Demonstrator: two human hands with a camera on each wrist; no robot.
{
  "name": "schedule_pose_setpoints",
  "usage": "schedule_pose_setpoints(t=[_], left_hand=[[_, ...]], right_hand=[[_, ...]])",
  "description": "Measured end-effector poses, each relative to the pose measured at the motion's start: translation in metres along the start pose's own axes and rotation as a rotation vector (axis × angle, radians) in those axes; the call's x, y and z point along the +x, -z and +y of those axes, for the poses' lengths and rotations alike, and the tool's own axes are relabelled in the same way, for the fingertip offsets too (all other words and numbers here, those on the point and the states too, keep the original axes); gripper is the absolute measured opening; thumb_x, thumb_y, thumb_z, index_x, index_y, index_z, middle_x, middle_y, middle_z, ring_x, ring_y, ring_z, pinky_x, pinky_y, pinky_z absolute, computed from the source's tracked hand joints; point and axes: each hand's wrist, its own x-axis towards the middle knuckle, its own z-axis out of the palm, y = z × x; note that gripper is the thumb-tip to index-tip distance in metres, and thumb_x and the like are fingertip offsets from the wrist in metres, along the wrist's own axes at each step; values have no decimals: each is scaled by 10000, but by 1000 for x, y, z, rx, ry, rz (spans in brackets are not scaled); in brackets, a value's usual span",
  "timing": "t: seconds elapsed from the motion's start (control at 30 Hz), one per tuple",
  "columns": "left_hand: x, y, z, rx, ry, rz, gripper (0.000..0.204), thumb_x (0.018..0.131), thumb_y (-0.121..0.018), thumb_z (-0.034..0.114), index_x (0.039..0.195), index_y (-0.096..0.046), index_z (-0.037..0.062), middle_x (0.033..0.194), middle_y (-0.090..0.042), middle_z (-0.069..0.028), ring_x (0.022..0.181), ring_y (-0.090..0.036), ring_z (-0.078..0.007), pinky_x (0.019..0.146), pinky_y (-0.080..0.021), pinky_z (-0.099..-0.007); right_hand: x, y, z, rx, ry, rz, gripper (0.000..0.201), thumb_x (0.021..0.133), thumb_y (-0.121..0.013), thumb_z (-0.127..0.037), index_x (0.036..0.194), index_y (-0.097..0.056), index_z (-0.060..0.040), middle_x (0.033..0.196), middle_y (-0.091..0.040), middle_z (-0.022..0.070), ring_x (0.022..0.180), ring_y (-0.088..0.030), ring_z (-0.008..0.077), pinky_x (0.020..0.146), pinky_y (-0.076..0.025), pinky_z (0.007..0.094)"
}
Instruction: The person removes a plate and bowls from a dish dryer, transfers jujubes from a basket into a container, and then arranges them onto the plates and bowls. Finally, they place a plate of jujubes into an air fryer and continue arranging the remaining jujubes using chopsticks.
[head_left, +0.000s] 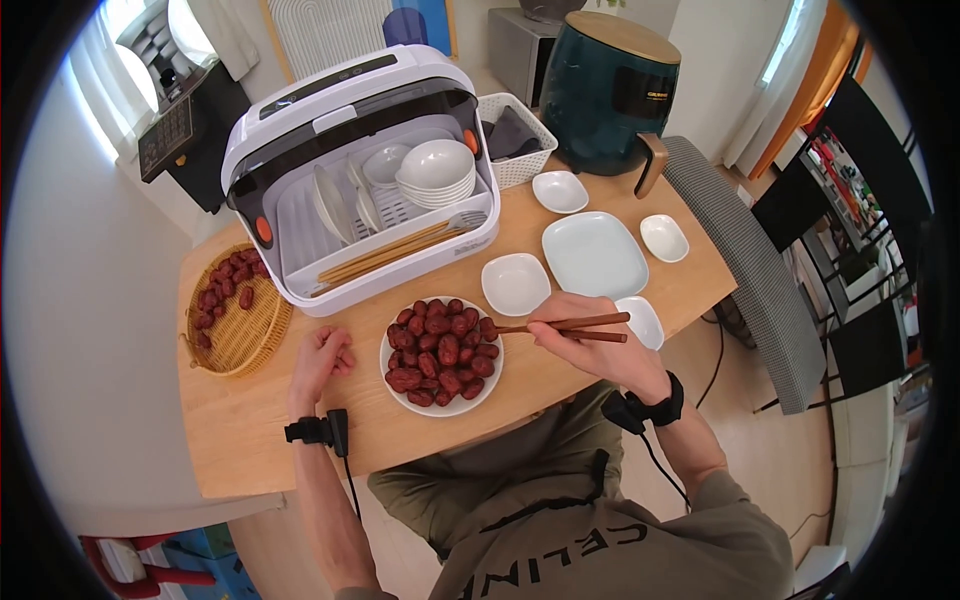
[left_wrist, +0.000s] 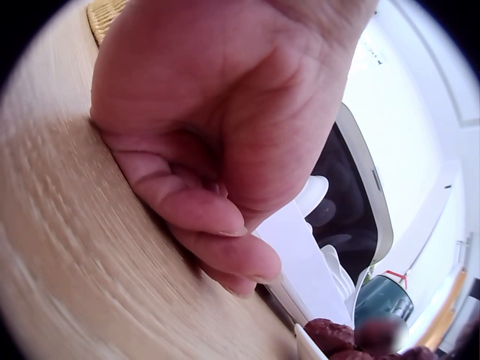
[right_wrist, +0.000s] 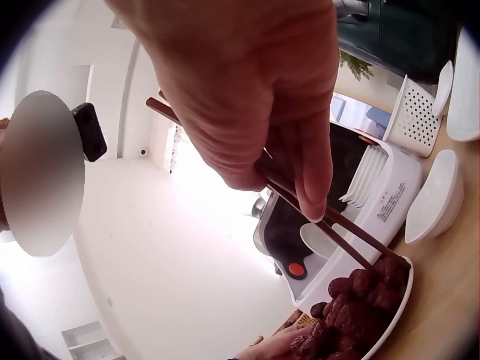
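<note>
Chopsticks (head_left: 606, 336) gripped in your right hand (head_left: 607, 357) seemingly pick dates (head_left: 447, 349); pinch one squarely, your left hand (head_left: 319, 362) loose and empty.

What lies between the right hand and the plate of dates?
Chopsticks from the right hand reach across to the dates; head and right wrist views both show this.

dates (head_left: 447, 350) on plate (head_left: 443, 408), basket (head_left: 240, 340) to left
</note>
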Motion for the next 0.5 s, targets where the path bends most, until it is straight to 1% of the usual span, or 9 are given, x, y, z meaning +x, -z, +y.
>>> schedule_pose_setpoints(t=[0.03,0.1,0.23,0.3,0.33,0.4,0.43,0.5], left_hand=[[0,0,0,-3,-6,5,260,940,-536,266,882,-600,21,639,-625,-70,511,-564,-111,486,-441,-222],[0,1,0,0,-6,5,257,940,-536,264,881,-600,23,642,-626,-69,515,-565,-111,487,-441,-222],[1,-1,-1,-6,-10,4,246,937,-541,262,876,-601,30,650,-628,-67,528,-571,-110,487,-440,-222],[2,0,-4,-7,-10,2,244,936,-544,264,877,-600,34,650,-627,-64,530,-571,-110,486,-439,-222],[3,0,-5,-8,-7,4,241,935,-546,266,879,-600,38,651,-627,-62,531,-571,-109,486,-437,-222],[4,0,-7,-7,-4,2,240,934,-548,267,882,-599,39,649,-625,-60,529,-568,-107,487,-436,-220],[3,0,-6,-4,3,9,239,933,-550,269,885,-597,39,647,-624,-58,527,-566,-105,488,-434,-218],[2,0,-5,0,-2,5,238,932,-551,270,889,-597,40,645,-622,-56,525,-563,-103,490,-434,-217]], right_hand=[[-1,-1,1,0,1,2,56,902,-644,-76,906,-644,-20,807,-614,65,617,-512,186,576,-430,303],[-4,-1,4,23,-8,68,59,905,-640,-77,898,-642,-19,795,-616,72,635,-538,167,574,-436,297],[-6,4,-1,41,-25,104,71,908,-635,-79,895,-641,-9,779,-620,74,646,-565,157,580,-445,287],[-5,15,-10,20,-54,114,76,908,-631,-75,896,-637,0,762,-624,68,672,-604,148,597,-457,275],[-4,21,-11,15,-57,118,76,908,-631,-75,896,-637,0,762,-624,68,672,-604,148,597,-457,275],[-4,41,-10,48,-95,214,83,911,-627,-75,908,-634,7,763,-629,64,679,-624,136,601,-461,262],[-4,53,-9,25,-78,243,104,920,-621,-87,918,-632,16,770,-638,60,703,-647,121,606,-480,249],[-6,73,-9,14,-121,307,139,931,-614,-108,917,-626,29,792,-648,58,703,-651,113,618,-500,242]])
